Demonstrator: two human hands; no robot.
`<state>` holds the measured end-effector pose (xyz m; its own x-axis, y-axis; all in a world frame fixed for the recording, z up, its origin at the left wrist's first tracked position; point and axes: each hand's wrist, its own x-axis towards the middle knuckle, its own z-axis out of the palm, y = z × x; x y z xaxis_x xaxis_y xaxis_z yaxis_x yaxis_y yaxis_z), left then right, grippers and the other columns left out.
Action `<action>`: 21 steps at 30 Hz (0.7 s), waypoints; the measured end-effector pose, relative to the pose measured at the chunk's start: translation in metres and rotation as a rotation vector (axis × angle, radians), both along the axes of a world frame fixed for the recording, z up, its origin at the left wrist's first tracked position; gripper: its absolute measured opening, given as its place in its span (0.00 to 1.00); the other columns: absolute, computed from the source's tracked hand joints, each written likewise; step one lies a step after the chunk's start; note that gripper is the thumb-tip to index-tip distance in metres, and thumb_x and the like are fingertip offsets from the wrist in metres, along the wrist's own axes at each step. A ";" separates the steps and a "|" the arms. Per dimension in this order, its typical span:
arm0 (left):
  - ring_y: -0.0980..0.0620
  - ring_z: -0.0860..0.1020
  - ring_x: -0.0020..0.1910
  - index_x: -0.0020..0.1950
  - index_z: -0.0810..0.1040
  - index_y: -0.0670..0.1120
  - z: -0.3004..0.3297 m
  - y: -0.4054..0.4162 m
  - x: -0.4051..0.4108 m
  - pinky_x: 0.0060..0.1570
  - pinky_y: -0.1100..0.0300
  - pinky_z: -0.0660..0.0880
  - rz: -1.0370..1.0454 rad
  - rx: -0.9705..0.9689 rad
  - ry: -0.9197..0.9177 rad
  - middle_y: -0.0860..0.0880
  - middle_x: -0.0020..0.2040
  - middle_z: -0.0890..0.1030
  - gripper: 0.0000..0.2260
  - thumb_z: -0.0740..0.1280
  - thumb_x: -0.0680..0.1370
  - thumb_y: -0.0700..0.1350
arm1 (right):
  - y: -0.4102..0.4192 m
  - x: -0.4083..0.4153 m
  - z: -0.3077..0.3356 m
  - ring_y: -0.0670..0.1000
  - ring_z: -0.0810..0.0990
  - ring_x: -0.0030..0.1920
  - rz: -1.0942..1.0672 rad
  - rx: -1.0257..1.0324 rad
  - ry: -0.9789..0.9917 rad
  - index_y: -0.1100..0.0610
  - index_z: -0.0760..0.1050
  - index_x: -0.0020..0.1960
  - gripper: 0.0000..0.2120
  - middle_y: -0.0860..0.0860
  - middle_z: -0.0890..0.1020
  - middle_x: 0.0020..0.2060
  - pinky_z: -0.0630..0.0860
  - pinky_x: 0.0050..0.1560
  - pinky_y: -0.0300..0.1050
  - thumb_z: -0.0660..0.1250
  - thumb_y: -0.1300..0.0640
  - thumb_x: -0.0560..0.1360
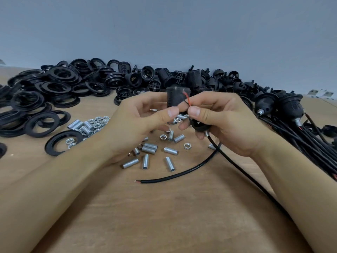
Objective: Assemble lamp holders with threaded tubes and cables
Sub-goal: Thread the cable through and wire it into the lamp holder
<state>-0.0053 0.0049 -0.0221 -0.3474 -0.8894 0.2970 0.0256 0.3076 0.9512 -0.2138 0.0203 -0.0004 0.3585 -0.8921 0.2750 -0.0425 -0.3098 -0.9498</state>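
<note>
My left hand (144,121) grips a black ribbed lamp holder body (176,97) upright above the table. My right hand (224,123) pinches thin red and black wires (187,100) against the holder with thumb and forefinger, while its lower fingers hold a black cap (199,126) with a short metal threaded tube at its base. A black cable (237,167) runs from that tube down to the right. Another black cable (182,173) lies curved on the table, its stripped end pointing left. Loose threaded tubes (145,161) and nuts (186,146) lie scattered under my hands.
Black rings (54,84) are heaped at the left, holder bodies and caps (164,77) along the back wall. Finished holders with cables (291,114) are piled at the right. More tubes and nuts (87,125) sit left of centre. The wooden table (164,216) stretches toward me.
</note>
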 end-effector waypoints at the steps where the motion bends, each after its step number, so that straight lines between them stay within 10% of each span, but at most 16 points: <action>1: 0.47 0.83 0.55 0.58 0.83 0.51 0.001 0.000 0.001 0.50 0.58 0.80 -0.062 0.009 0.009 0.49 0.56 0.84 0.13 0.72 0.73 0.45 | 0.001 -0.001 -0.001 0.56 0.84 0.45 0.005 -0.016 0.032 0.58 0.83 0.50 0.07 0.62 0.84 0.44 0.73 0.32 0.42 0.67 0.60 0.75; 13: 0.55 0.81 0.45 0.57 0.78 0.46 0.004 0.006 -0.003 0.46 0.61 0.78 0.116 -0.109 0.066 0.49 0.51 0.85 0.20 0.76 0.67 0.41 | 0.002 -0.005 0.008 0.59 0.85 0.46 0.035 0.131 -0.273 0.58 0.84 0.42 0.08 0.56 0.85 0.49 0.82 0.47 0.48 0.67 0.58 0.72; 21: 0.51 0.81 0.37 0.58 0.78 0.44 0.018 0.004 -0.003 0.42 0.60 0.80 -0.048 0.386 0.468 0.44 0.41 0.83 0.15 0.68 0.73 0.47 | 0.003 0.006 0.008 0.52 0.74 0.27 -0.232 -0.078 -0.197 0.59 0.80 0.50 0.07 0.49 0.72 0.24 0.73 0.35 0.48 0.62 0.63 0.78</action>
<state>-0.0083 0.0091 -0.0040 -0.3006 -0.9498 0.0871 0.4729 -0.0691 0.8784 -0.2078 0.0231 0.0074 0.0806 -0.9173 0.3901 0.0623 -0.3859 -0.9204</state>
